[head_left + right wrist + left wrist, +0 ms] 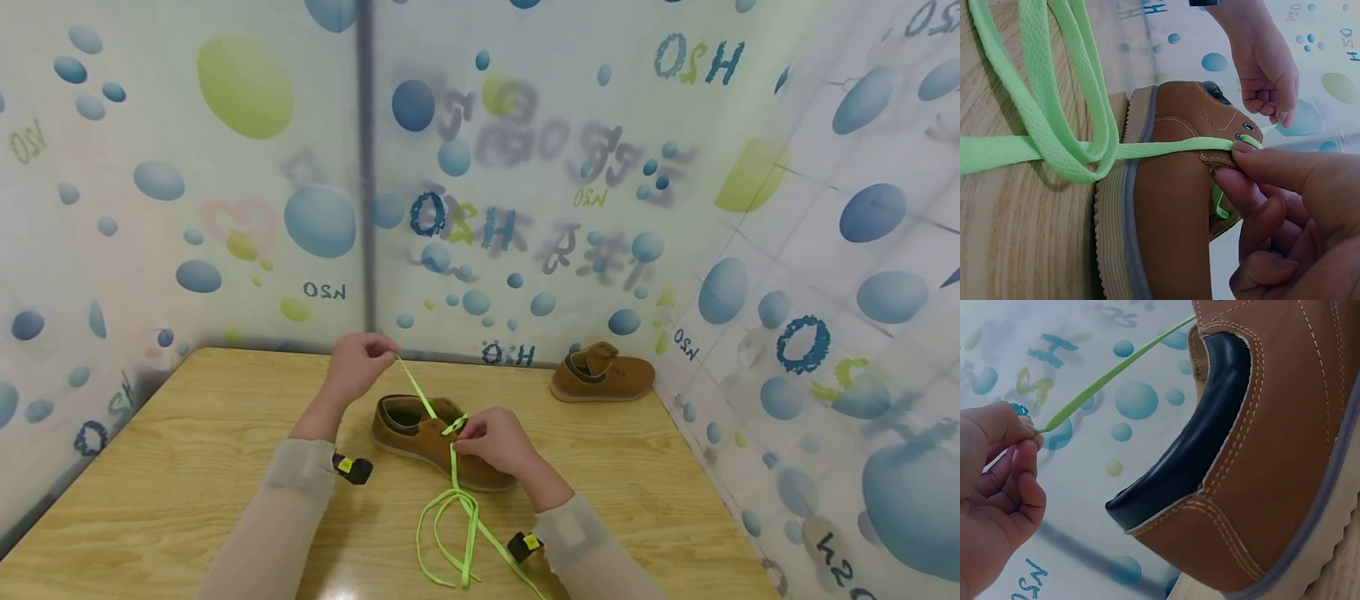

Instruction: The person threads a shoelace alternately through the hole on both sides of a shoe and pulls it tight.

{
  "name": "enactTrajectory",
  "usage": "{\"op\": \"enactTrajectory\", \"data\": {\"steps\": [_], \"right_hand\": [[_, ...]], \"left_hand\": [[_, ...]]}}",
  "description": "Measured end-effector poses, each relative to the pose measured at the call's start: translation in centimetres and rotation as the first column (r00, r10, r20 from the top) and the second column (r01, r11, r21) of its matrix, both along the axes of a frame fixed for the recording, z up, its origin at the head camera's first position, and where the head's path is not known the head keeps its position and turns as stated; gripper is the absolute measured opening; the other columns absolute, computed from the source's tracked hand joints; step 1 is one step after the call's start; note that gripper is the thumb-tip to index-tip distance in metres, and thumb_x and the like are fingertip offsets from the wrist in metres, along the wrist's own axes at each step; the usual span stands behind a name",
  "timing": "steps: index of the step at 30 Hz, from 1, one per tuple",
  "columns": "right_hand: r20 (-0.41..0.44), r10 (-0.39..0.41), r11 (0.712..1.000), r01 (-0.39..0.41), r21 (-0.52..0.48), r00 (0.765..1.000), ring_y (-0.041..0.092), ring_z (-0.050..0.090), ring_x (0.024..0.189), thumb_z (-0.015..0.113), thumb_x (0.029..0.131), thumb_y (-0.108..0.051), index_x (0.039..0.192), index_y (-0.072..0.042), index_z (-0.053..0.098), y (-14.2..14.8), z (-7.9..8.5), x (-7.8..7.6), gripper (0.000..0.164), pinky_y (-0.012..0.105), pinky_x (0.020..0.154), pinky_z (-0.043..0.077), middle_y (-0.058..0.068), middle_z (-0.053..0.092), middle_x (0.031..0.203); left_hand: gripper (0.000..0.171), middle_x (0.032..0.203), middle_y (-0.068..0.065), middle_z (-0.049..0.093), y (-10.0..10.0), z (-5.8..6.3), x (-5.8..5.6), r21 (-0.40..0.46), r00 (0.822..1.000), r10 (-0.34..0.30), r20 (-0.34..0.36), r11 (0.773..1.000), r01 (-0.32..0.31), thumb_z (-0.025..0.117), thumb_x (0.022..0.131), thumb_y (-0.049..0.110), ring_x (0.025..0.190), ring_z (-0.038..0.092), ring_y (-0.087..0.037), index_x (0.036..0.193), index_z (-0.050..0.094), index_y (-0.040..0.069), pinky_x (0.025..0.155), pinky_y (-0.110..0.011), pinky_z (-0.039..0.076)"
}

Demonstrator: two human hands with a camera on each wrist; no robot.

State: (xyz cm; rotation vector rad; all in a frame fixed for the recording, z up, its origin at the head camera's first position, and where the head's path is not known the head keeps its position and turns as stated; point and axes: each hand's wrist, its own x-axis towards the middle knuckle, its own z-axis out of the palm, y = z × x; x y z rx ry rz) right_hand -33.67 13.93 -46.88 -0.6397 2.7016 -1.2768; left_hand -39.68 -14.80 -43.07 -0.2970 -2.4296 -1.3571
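A brown low shoe (420, 444) with a dark padded collar stands on the table, toe pointing right. Bright green shoelace (415, 385) is threaded through its front eyelets. Up and left of the shoe, my left hand (356, 367) pinches one lace end between thumb and forefinger. That stretch of lace (1107, 378) runs straight from the fingertips down to the shoe. At the eyelet flap (1219, 157), my right hand (498, 442) pinches the lace, thumb on top and forefinger below. The other lace length crosses the shoe's near side and loops loosely on the table.
A second brown shoe (622, 382), with no lace showing, stands at the table's back right. The wooden table (247, 400) meets a wall covering (225, 183) printed with bubbles. The loose lace coils (468, 533) lie between the forearms, in front of the shoe.
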Motion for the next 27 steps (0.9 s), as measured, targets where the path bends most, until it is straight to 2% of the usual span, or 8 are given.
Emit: {"op": "enactTrajectory", "data": {"steps": [7, 12, 18, 27], "right_hand": [[-0.004, 0.005, 1.000, -0.005, 0.006, 1.000, 0.008, 0.056, 0.063, 0.086, 0.090, -0.014, 0.078, -0.011, 0.080, 0.1, 0.1, 0.1, 0.014, 0.023, 0.056, 0.046, -0.003, 0.071, 0.073], [0.000, -0.001, 1.000, 0.001, 0.020, 1.000, 0.008, 0.056, 0.063, 0.085, 0.091, -0.015, 0.077, -0.013, 0.079, 0.0, 0.0, -0.1, 0.015, 0.023, 0.056, 0.046, -0.005, 0.070, 0.072], [0.016, 0.000, 1.000, 0.000, 0.010, 1.000, 0.010, 0.057, 0.063, 0.085, 0.090, -0.015, 0.077, -0.012, 0.079, -0.1, -0.1, -0.1, 0.015, 0.025, 0.056, 0.046, -0.004, 0.070, 0.072], [0.026, -0.023, 0.999, 0.022, 0.031, 0.999, 0.011, 0.059, 0.068, 0.085, 0.091, -0.017, 0.078, -0.014, 0.079, -0.1, 0.0, -0.1, 0.015, 0.026, 0.059, 0.048, -0.005, 0.070, 0.074]], "left_hand": [[0.013, 0.095, -0.012, 0.079, 0.0, -0.3, -0.2, 0.039, 0.999, 0.027, -0.021, 0.999, -0.026, 0.071, 0.096, 0.010, 0.082, 0.066, -0.018, 0.102, 0.083, 0.006, 0.077, -0.032, 0.054], [0.015, 0.097, -0.014, 0.078, -0.2, -0.5, -0.3, 0.062, 0.999, 0.049, -0.014, 0.997, -0.048, 0.071, 0.096, 0.010, 0.084, 0.066, -0.021, 0.104, 0.082, 0.005, 0.077, -0.032, 0.054], [0.016, 0.103, -0.014, 0.078, -0.5, -1.7, -1.0, 0.026, 0.996, 0.014, 0.089, 1.000, -0.017, 0.070, 0.100, 0.014, 0.094, 0.069, -0.026, 0.107, 0.080, 0.004, 0.081, -0.033, 0.053], [0.020, 0.100, -0.013, 0.078, -0.4, -4.5, -2.0, 0.034, 0.975, -0.080, 0.207, 0.997, 0.075, 0.069, 0.102, 0.014, 0.091, 0.071, -0.023, 0.113, 0.078, 0.000, 0.082, -0.034, 0.056]]}}
